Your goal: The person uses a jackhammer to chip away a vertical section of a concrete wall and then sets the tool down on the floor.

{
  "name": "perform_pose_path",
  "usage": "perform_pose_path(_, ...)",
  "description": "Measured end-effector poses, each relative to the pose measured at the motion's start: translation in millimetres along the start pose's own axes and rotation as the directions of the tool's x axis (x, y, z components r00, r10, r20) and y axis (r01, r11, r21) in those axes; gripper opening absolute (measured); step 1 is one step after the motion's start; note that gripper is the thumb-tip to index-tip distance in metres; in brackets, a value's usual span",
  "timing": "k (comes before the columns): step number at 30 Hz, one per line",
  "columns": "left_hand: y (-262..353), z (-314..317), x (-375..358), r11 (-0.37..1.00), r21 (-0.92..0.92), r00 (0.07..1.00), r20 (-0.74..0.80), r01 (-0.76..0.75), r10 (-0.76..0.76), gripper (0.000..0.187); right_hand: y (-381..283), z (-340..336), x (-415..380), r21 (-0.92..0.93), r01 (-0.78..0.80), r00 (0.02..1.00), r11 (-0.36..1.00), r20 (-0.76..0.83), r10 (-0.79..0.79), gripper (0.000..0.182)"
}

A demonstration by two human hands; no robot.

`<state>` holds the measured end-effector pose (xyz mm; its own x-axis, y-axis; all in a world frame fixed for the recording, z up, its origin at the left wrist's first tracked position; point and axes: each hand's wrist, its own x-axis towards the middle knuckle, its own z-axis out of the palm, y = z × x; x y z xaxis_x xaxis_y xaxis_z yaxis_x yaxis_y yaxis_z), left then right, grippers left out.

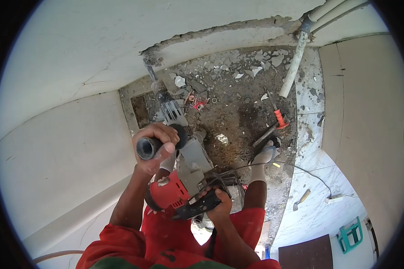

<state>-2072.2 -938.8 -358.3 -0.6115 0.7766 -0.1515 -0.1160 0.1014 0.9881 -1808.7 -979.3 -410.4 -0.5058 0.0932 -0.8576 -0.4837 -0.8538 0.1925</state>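
Observation:
A red and grey demolition hammer point(195, 154) slants across the middle of the view. My left hand point(155, 142) is wrapped round its black side handle point(149, 148). At the back of the tool, my right hand point(217, 204) closes on the black rear handle point(197, 207); whether a finger presses the trigger is hidden. The chisel bit point(151, 71) reaches to the wall at the left end of a rough channel point(220, 36) cut in the plaster. The bit's tip seems to touch the broken edge.
Rubble point(238, 67) covers the floor along the wall. A white pipe point(295, 65) slopes down at the right. A hand chisel with an orange guard point(280, 119) and a hammer point(265, 135) lie near my foot. The power cable point(303, 170) runs right to a socket strip point(335, 198). A teal stool point(350, 235) stands beyond.

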Motion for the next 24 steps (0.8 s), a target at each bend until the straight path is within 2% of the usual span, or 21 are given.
perform_pose_path(3, 6.2, 7.5, -30.8, 0.975, 0.179, 0.99, 0.019, 0.135, -0.141, 0.02, 17.8, -20.4, -30.2, -0.012, 0.024, 0.995, 1.0, -0.095, -0.025, 0.024)
perform_pose_path(4, 1.7, 11.4, -37.8, 0.984, 0.16, 0.996, 0.002, 0.083, -0.084, 0.02, 14.9, -27.7, -33.0, -0.03, 0.02, 0.994, 0.999, -0.11, -0.023, 0.024)
perform_pose_path(6, 2.3, 20.6, -45.5, 0.985, 0.16, 0.995, 0.067, 0.061, -0.073, 0.017, -3.7, -40.6, -40.2, -0.06, 0.0, 0.989, 0.998, -0.147, -0.009, 0.025)
perform_pose_path(9, 11.8, 49.3, -32.0, 0.984, 0.175, 0.987, 0.16, -0.015, -0.013, 0.015, -39.3, -33.8, -44.0, -0.167, 0.124, 0.982, 0.978, -0.124, -0.145, 0.025)
perform_pose_path(12, 13.1, 91.0, 10.2, 0.976, 0.208, 0.979, 0.204, -0.06, 0.017, 0.015, -85.0, 2.0, -41.4, -0.229, 0.255, 0.964, 0.939, -0.008, -0.264, 0.024)
perform_pose_path(15, 17.3, 138.0, 52.5, 0.972, 0.233, 0.991, 0.125, 0.016, -0.046, 0.015, -140.2, 15.4, -36.2, -0.175, 0.244, 0.964, 0.954, -0.066, -0.258, 0.024)
perform_pose_path(17, 18.1, 161.0, 76.7, 0.967, 0.255, 0.997, 0.069, 0.015, -0.033, 0.016, -176.6, 37.8, -34.1, -0.2, 0.288, 0.955, 0.937, -0.014, -0.296, 0.025)
perform_pose_path(20, 30.6, 185.3, 107.1, 0.946, 0.323, 0.999, 0.042, -0.018, 0.005, 0.019, -227.1, 66.3, -25.1, -0.313, 0.279, 0.953, 0.908, -0.029, -0.303, 0.026)
perform_pose_path(23, 16.3, 193.0, 143.6, 0.951, 0.306, 0.993, -0.118, 0.045, -0.009, 0.022, -262.9, 107.7, -10.0, -0.377, 0.237, 0.96, 0.895, -0.05, -0.275, 0.026)
perform_pose_path(24, 27.7, 190.3, 153.5, 0.931, 0.364, 0.997, -0.08, 0.03, -0.001, 0.022, -273.6, 117.5, -6.3, -0.397, 0.226, 0.962, 0.889, -0.055, -0.269, 0.025)
